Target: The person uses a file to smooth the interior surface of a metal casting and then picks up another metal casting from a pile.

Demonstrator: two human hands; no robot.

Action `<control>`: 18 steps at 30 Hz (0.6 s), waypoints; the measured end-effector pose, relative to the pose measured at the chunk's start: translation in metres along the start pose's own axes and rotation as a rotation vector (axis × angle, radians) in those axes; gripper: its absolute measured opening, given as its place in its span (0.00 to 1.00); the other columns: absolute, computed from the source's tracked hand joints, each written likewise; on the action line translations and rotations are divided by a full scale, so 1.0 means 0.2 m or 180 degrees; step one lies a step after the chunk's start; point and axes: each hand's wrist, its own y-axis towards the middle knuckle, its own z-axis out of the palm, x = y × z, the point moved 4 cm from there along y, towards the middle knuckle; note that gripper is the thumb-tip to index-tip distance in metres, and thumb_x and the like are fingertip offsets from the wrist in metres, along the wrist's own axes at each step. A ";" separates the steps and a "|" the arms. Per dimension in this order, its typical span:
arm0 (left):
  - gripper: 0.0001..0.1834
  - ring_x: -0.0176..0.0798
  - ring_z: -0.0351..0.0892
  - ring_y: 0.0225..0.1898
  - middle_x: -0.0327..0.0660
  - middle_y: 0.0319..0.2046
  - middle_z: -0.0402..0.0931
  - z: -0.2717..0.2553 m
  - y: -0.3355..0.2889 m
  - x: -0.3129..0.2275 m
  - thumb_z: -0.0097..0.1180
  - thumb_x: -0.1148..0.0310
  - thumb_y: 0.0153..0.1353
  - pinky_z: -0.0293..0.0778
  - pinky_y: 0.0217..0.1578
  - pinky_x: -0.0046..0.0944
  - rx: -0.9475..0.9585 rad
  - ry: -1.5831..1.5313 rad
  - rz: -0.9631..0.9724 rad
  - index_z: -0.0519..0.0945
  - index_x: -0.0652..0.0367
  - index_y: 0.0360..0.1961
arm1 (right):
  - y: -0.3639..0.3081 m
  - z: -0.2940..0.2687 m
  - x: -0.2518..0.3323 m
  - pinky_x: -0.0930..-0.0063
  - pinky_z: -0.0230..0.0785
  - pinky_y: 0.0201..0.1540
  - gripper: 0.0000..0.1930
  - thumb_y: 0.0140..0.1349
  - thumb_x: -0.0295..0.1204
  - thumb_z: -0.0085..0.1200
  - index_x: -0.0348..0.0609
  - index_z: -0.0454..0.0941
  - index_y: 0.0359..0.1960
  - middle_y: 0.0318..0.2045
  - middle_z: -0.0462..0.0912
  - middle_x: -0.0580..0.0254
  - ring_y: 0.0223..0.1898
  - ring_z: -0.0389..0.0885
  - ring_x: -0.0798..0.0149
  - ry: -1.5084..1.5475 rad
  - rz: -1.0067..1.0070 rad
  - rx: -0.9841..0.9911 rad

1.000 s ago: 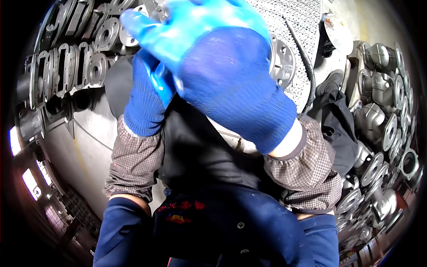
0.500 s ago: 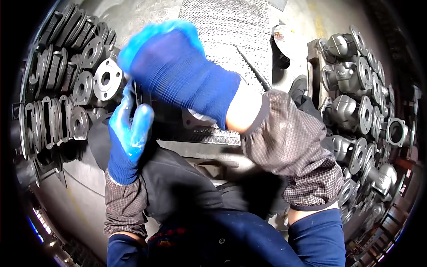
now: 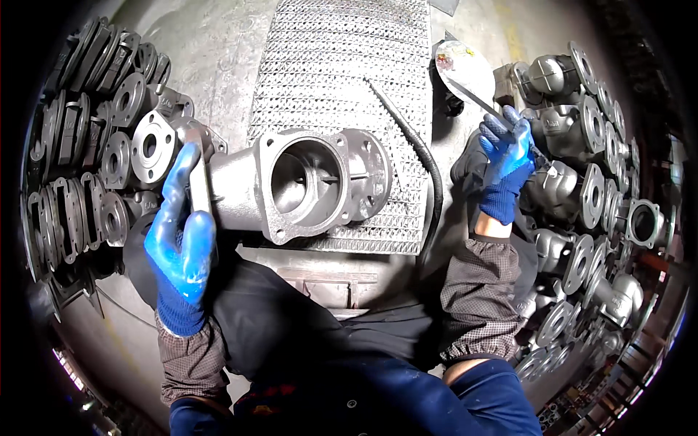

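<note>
A grey cast-metal valve body lies in front of me, its square flanged opening facing up and a round flange at its right end. My left hand, in a blue coated glove, rests along the outer side of its left end flange. The fingers are stretched out and the thumb stands apart. Off to the right, my gloved right hand is closed around a long, thin, dark file-like tool. That tool slants from upper left to lower right through the fist, well apart from the valve body.
Under the valve body spreads a perforated metal plate, with a black hose across its right part. Flanged castings crowd the left and the right. A pale round disc is at the back right.
My right hand has swung from beside the left flange far out to the right, uncovering the valve body. The left hand has shifted slightly left and nearer me, staying by the flange.
</note>
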 end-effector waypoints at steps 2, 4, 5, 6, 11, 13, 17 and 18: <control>0.28 0.51 0.62 0.65 0.56 0.62 0.64 -0.02 -0.01 0.03 0.41 0.78 0.61 0.54 0.65 0.47 0.0007 0.0024 -0.0035 0.63 0.65 0.64 | 0.05 -0.03 -0.07 0.74 0.74 0.35 0.26 0.66 0.50 0.45 0.39 0.73 0.52 0.38 0.83 0.47 0.33 0.83 0.60 -0.0112 0.0140 0.0045; 0.27 0.51 0.61 0.65 0.56 0.62 0.64 -0.04 -0.03 0.04 0.42 0.74 0.63 0.53 0.65 0.49 0.0006 0.0057 -0.0095 0.64 0.61 0.65 | 0.06 -0.04 -0.12 0.72 0.73 0.40 0.28 0.66 0.51 0.43 0.40 0.70 0.57 0.43 0.81 0.45 0.37 0.82 0.58 -0.0136 0.0169 0.0040; 0.26 0.52 0.61 0.66 0.56 0.62 0.64 -0.05 -0.04 0.05 0.42 0.72 0.64 0.53 0.65 0.49 0.0005 0.0079 -0.0129 0.64 0.59 0.65 | 0.05 -0.05 -0.12 0.72 0.77 0.32 0.24 0.64 0.46 0.49 0.35 0.75 0.48 0.35 0.83 0.45 0.28 0.84 0.59 0.0167 -0.0005 -0.0118; 0.26 0.52 0.60 0.66 0.56 0.62 0.64 -0.05 -0.04 0.05 0.43 0.70 0.66 0.53 0.66 0.50 0.0005 0.0099 -0.0162 0.64 0.57 0.66 | 0.04 -0.05 -0.12 0.72 0.77 0.32 0.24 0.64 0.46 0.49 0.35 0.75 0.48 0.35 0.83 0.45 0.28 0.84 0.59 0.0155 -0.0078 -0.0129; 0.25 0.54 0.59 0.66 0.57 0.63 0.63 -0.05 -0.03 0.04 0.43 0.66 0.68 0.50 0.66 0.53 0.0083 0.0279 -0.0294 0.63 0.46 0.67 | 0.03 -0.06 -0.13 0.71 0.77 0.33 0.25 0.63 0.46 0.51 0.34 0.75 0.48 0.35 0.83 0.45 0.29 0.84 0.59 0.0034 -0.0161 -0.0109; 0.26 0.55 0.59 0.66 0.57 0.63 0.63 -0.03 -0.01 0.01 0.42 0.67 0.68 0.50 0.66 0.54 0.0078 0.0304 -0.0285 0.62 0.47 0.67 | 0.04 -0.07 -0.13 0.71 0.77 0.34 0.24 0.62 0.45 0.51 0.35 0.75 0.48 0.35 0.83 0.45 0.30 0.84 0.58 0.0046 -0.0115 -0.0084; 0.38 0.50 0.61 0.66 0.54 0.63 0.63 0.00 0.03 -0.05 0.42 0.46 0.67 0.52 0.66 0.46 -0.0096 0.0685 -0.0900 0.65 0.74 0.61 | 0.05 -0.07 -0.14 0.71 0.78 0.35 0.24 0.62 0.45 0.51 0.35 0.75 0.48 0.36 0.83 0.46 0.31 0.84 0.58 0.0108 -0.0082 -0.0054; 0.37 0.50 0.60 0.66 0.54 0.63 0.63 -0.01 0.02 -0.04 0.42 0.47 0.67 0.52 0.66 0.47 -0.0113 0.0669 -0.0915 0.65 0.74 0.61 | 0.05 -0.06 -0.14 0.71 0.78 0.35 0.24 0.62 0.45 0.51 0.35 0.75 0.49 0.37 0.83 0.46 0.32 0.84 0.58 0.0111 -0.0094 -0.0048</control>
